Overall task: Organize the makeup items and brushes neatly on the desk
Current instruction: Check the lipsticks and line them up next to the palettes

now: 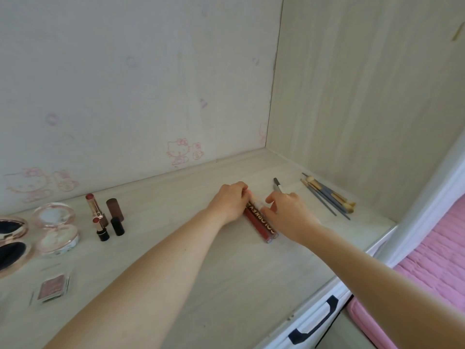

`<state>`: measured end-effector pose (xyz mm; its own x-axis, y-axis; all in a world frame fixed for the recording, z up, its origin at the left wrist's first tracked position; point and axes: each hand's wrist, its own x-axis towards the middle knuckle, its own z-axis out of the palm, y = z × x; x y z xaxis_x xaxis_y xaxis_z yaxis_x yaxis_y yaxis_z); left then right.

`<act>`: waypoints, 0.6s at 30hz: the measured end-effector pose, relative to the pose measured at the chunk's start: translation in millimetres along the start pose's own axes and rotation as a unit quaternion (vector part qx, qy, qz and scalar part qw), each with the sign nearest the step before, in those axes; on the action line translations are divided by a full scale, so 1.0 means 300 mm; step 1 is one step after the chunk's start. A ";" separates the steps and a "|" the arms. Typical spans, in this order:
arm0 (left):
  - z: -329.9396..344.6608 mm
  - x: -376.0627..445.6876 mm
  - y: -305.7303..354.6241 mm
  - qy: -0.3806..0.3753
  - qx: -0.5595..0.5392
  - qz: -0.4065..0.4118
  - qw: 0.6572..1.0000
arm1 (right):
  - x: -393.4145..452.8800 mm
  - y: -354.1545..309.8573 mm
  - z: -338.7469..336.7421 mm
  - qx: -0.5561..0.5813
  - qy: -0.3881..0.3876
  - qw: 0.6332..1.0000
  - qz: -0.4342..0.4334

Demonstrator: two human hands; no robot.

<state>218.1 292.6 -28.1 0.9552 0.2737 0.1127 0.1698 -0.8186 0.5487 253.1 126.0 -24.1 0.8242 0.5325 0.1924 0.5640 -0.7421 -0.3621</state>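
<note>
Both forearms reach far across the pale wooden desk [226, 285] and converge on two red lip gloss tubes [260, 224] lying side by side. The left hand [230, 201] curls knuckles-up, fingertips pinching the tubes' far cap ends. The right hand [289, 215] presses bent fingers against their right side, thumb toward the caps. Right of the hands lie a black-capped pen [278, 185] and the makeup brushes [327, 195]; lipsticks [97, 216] stand far left.
</note>
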 end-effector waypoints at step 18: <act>-0.034 -0.021 0.110 0.092 -0.200 0.002 0.976 | 0.027 0.003 0.045 0.010 0.020 1.000 0.020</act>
<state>215.3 268.9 -2.2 0.8896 0.3869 0.2425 0.0228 -0.5681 0.8226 259.6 135.2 -35.3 0.8480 0.4850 0.2134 0.5292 -0.7545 -0.3881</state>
